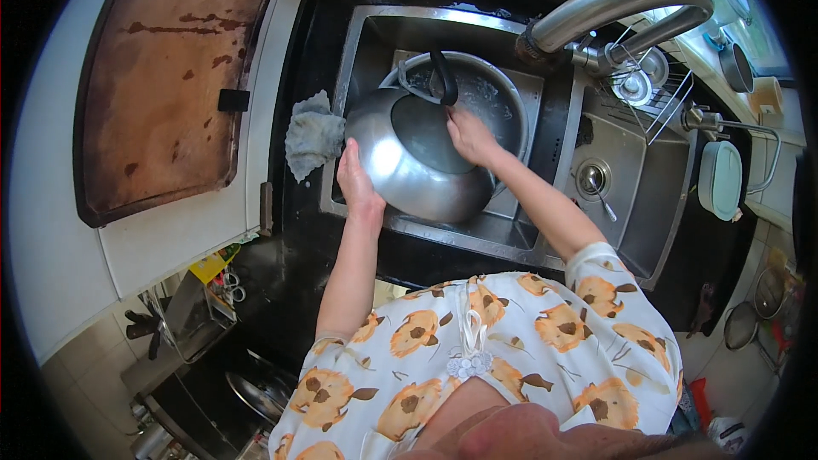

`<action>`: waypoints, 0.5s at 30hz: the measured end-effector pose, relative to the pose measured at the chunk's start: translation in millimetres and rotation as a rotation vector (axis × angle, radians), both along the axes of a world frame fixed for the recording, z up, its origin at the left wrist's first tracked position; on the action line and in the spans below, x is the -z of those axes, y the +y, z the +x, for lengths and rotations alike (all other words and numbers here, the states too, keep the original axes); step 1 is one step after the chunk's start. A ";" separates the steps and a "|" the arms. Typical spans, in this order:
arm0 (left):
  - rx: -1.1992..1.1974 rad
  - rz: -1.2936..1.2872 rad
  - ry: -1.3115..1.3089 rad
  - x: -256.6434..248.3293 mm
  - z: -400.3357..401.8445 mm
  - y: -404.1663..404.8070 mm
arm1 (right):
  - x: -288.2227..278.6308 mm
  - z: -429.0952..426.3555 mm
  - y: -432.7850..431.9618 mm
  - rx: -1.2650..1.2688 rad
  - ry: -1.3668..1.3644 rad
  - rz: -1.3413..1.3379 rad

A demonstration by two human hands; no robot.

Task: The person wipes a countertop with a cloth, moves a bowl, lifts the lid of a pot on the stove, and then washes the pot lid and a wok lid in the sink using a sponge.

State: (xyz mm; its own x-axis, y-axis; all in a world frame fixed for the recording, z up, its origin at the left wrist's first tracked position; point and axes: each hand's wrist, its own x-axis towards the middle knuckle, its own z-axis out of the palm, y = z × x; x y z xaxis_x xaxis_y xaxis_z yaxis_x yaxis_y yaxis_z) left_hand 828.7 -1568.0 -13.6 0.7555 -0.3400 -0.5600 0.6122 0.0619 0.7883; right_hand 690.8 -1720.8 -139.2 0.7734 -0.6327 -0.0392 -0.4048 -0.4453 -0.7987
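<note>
A domed stainless steel piece of cookware point(377, 147), a pan or a lid, is tilted over the left sink basin point(524, 230). It has a dark round centre and a black looped handle point(443, 76) on a metal bracket. My left hand point(358, 182) holds its left edge, fingers pointing up. Curled against the dark centre, just below the handle, is my right hand point(473, 137); its fingertips are partly hidden. Behind the cookware, a round metal basin point(521, 121) holds water with some bubbles. A grey wet cloth point(314, 134) lies left of the sink.
A steel faucet point(613, 3) arches over the sink's back right. The smaller right basin point(658, 166) has a spoon point(602, 199) in its drain. A wire rack point(664, 99) and a pale green container point(721, 180) stand to the right. A brown board point(172, 76) is at the left.
</note>
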 end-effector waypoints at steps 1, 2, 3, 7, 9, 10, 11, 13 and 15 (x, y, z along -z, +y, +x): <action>-0.009 0.002 0.001 -1.8 0.3 -0.6 | -16.2 -8.4 14.1 -0.031 0.109 -0.022; -0.020 0.007 -0.018 -3.5 1.4 -2.4 | -44.0 -13.6 25.1 -0.044 0.129 0.024; -0.021 0.009 -0.037 -4.4 1.8 -5.9 | -69.3 -17.2 33.6 -0.047 0.149 0.066; 0.017 -0.011 -0.067 -4.3 2.7 -15.2 | -119.8 1.8 54.5 -0.171 -0.103 -0.044; -0.005 0.096 -0.082 -7.9 1.6 -20.7 | -109.0 25.0 49.8 -0.168 -0.118 -0.092; 0.004 0.097 -0.094 -9.7 1.1 -22.2 | -99.4 36.5 43.9 -0.143 -0.123 -0.083; 0.016 0.095 -0.108 -11.2 0.6 -23.6 | -90.3 45.4 37.6 -0.118 -0.127 -0.073; 0.012 0.093 -0.108 -8.8 2.2 -19.0 | -87.5 40.0 33.5 -0.145 -0.141 -0.045; 0.010 0.095 -0.145 -5.4 2.9 -13.3 | -88.3 17.6 40.6 -0.080 -0.031 -0.021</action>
State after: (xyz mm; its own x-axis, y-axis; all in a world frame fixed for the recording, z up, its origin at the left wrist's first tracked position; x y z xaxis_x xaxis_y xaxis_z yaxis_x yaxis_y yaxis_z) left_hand 831.5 -1581.3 -8.2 0.8276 -0.2988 -0.4752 0.4917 -0.0227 0.8705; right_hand 708.4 -1680.2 -50.9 0.8224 -0.5690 -0.0019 -0.3424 -0.4922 -0.8003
